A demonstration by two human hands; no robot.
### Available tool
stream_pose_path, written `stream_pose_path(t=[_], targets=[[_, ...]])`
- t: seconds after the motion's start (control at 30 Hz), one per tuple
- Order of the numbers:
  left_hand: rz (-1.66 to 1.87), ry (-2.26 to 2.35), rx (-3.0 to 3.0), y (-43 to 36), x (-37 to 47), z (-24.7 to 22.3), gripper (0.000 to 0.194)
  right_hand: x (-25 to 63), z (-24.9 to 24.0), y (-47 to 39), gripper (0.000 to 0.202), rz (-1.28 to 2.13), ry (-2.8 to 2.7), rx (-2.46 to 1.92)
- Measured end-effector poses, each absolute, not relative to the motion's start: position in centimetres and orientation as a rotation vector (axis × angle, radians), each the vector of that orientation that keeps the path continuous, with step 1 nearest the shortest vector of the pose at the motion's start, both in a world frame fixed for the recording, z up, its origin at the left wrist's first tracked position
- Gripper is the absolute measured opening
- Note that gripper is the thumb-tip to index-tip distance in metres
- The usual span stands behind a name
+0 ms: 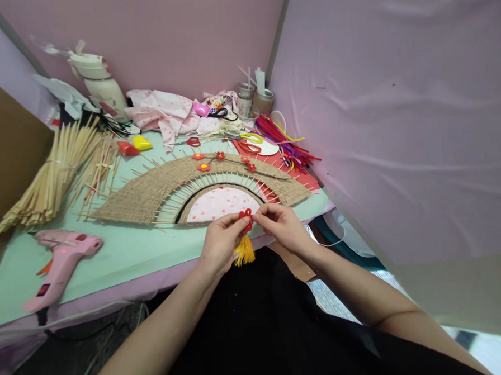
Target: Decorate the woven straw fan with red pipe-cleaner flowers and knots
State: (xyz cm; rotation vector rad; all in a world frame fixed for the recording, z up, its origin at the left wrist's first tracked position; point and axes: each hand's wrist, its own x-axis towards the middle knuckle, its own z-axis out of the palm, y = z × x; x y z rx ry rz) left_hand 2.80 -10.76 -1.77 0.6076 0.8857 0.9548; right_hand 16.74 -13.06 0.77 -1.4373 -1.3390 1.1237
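Note:
Between my two hands, just past the table's front edge, is a red looped flower-like ornament (247, 214) with a yellow tassel (244, 251) hanging beneath my left hand. My left hand (223, 239) is closed, thumb and fingers pinching the ornament's left side. The fingers of my right hand (284, 225) are pinched at its right edge. Behind them lies a fan-shaped piece (137, 196) of twine woven over sticks, with small red and yellow flowers (204, 167) on it. Its half-round centre (218, 203) is white cloth with pink dots.
A pink glue gun (63, 259) lies at the left, its cord over the edge. Behind it are a bundle of sticks (56, 169) and a white bottle (100, 86). Scissors (193, 142), coloured pipe cleaners (284, 141) and cups (263, 102) are at the back. Pink walls enclose the table.

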Motion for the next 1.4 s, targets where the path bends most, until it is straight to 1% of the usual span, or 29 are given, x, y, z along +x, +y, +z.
stream_pose_path(t=[0.17, 0.37, 0.57, 0.7, 0.9, 1.0, 1.07, 1.13, 1.23, 1.4], targets=[[0.948, 0.885, 0.614, -10.6, 2.6, -1.9, 0.022, 16.9, 0.6, -13.1, 0.026, 1.136, -1.336, -1.439], [1.060, 0.838, 0.461, -10.2, 2.3, -1.4, 0.023, 16.6, -0.4, -13.6, 0.026, 0.896, -1.367, -1.470], [1.129, 0.768, 0.421, -10.6, 3.1, -1.3, 0.023, 14.5, -1.8, -14.1, 0.023, 0.984, -1.284, -1.427], [1.100, 0.744, 0.427, -10.7, 3.0, -1.2, 0.021, 14.2, -2.3, -14.1, 0.023, 0.979, -1.213, -1.423], [1.052, 0.879, 0.621, -10.4, 2.1, -1.6, 0.023, 15.2, -1.8, -14.3, 0.018, 0.936, -1.303, -1.409], [1.090, 0.878, 0.764, -10.3, 2.1, -1.9, 0.028, 15.4, -1.7, -14.4, 0.019, 0.967, -1.250, -1.443], [1.090, 0.874, 0.782, -10.3, 2.3, -1.9, 0.027, 15.4, -1.8, -14.5, 0.020, 1.015, -1.146, -1.443], [1.079, 0.884, 0.749, -10.4, 2.5, -1.8, 0.023, 15.3, -1.9, -14.4, 0.022, 1.080, -1.021, -1.400], [1.063, 0.867, 0.658, -10.5, 2.7, -1.5, 0.024, 15.3, -2.1, -14.3, 0.024, 1.189, -0.897, -1.322], [0.962, 0.791, 0.537, -10.7, 2.4, -1.3, 0.026, 15.7, -2.0, -14.4, 0.025, 1.293, -0.870, -1.277]])
